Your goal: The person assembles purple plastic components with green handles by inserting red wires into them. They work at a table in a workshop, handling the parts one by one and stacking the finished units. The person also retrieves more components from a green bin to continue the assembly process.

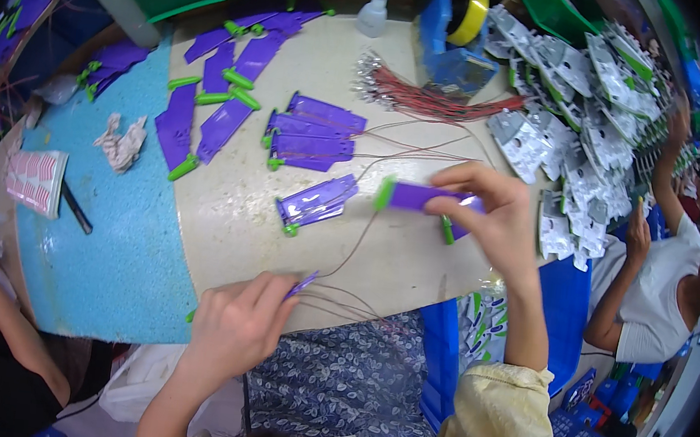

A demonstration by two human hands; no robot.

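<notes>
My right hand (494, 212) pinches a flat purple plastic piece with a green end (408, 196) above the table, slightly blurred. A smaller green-tipped part (448, 230) shows just below those fingers. Closer to the table's front edge, my left hand (239, 313) is closed on another purple piece (302, 285), mostly hidden by the fingers. Thin dark red wires (355, 253) run from near the left hand up toward the piece in the right. Between the hands and the far side lie a single purple piece (317, 202) and a small stack of wired purple pieces (314, 134).
Loose purple pieces with green ends (231, 87) lie at the left. A bundle of red wires (447, 105) and heaped grey-white plastic parts (587, 115) sit at the right. A blue mat (107, 253) holds a crumpled tissue (121, 143) and a cup (35, 179). Co-workers (655, 276) sit on both sides.
</notes>
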